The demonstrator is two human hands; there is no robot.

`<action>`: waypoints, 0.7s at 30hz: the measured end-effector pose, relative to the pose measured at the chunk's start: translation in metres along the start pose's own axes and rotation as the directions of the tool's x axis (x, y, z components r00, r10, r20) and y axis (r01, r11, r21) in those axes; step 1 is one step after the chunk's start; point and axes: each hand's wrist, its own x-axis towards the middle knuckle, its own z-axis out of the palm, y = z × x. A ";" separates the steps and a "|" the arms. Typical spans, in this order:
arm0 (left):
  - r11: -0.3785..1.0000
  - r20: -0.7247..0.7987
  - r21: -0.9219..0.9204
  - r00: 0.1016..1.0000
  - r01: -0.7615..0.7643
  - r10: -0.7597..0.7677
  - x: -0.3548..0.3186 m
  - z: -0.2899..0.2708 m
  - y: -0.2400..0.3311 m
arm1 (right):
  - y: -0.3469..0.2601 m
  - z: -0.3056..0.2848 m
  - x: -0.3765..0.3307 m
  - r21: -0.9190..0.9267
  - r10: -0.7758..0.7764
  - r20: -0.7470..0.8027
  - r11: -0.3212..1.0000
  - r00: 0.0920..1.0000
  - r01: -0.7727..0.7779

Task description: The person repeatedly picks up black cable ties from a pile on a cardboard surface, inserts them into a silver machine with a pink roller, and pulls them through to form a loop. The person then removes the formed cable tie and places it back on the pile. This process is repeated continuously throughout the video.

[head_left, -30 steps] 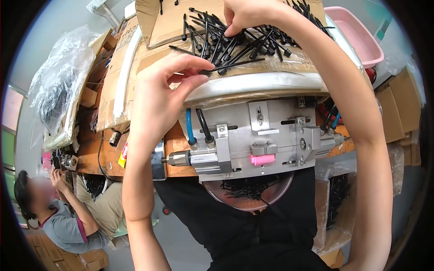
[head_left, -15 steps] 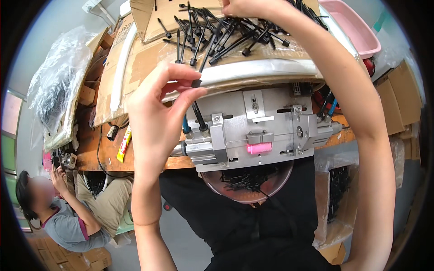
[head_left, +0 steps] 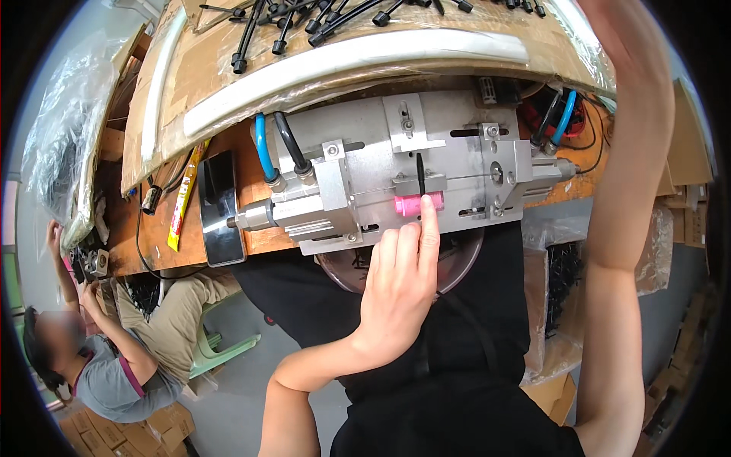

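A black rod (head_left: 421,171) lies across the small metal block of a silver machine fixture (head_left: 304,221), its lower end at a pink block (head_left: 408,205). My left hand (head_left: 400,289) reaches up from below. Its index finger is stretched out, with the tip at the pink block and the rod's lower end; the other fingers are bent and the thumb is hidden. At the upper right, my right hand (head_left: 620,34) is raised near the board's edge. It is blurred and cut off by the frame, so its fingers do not show.
Black knobbed rods (head_left: 327,27) lie on a cardboard-covered board (head_left: 171,122) behind the fixture. Blue and black hoses enter it at both sides. A phone (head_left: 221,209) and yellow tube (head_left: 183,202) lie left. A bowl (head_left: 346,278) sits below. A co-worker (head_left: 114,365) sits left.
My left hand has come down and right from above the fixture to the pink block. The rod it held now lies on the fixture. My right hand has left the rod pile, moving right.
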 end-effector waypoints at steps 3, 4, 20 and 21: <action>1.000 0.002 0.003 1.000 -0.011 0.011 0.002 0.001 -0.002 | -0.016 -0.014 -0.029 -0.077 0.019 -0.030 0.997 0.999 -0.021; 1.000 0.004 -0.003 1.000 -0.017 0.017 0.003 0.001 -0.003 | -0.017 -0.027 -0.039 -0.089 0.037 -0.015 0.995 0.999 -0.038; 0.997 -0.177 0.073 0.983 -0.025 0.038 0.150 -0.108 -0.119 | -0.023 0.048 -0.242 -0.268 0.122 0.315 0.963 0.941 -0.035; 0.991 -0.085 0.106 0.993 0.086 -0.077 0.152 -0.115 -0.105 | -0.020 0.049 -0.242 -0.275 0.126 0.328 0.961 0.936 -0.033</action>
